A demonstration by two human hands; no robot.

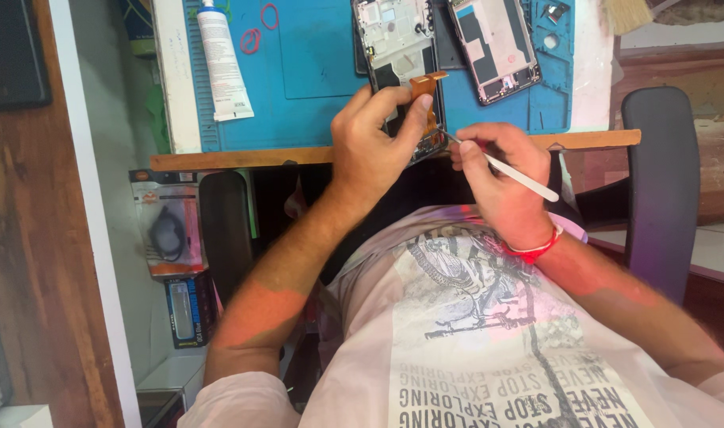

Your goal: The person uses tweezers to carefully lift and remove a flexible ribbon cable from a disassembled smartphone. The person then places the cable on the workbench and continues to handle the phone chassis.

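White squeeze tube point(223, 63) lies on the blue silicone work mat point(314, 95). Further right, the left hand point(374, 150) pinches an orange flex ribbon point(427, 85) on the opened black phone frame point(401, 63) at the mat's near edge. Right hand point(496, 178) grips slim metal tweezers point(508, 170), tip touching the frame.
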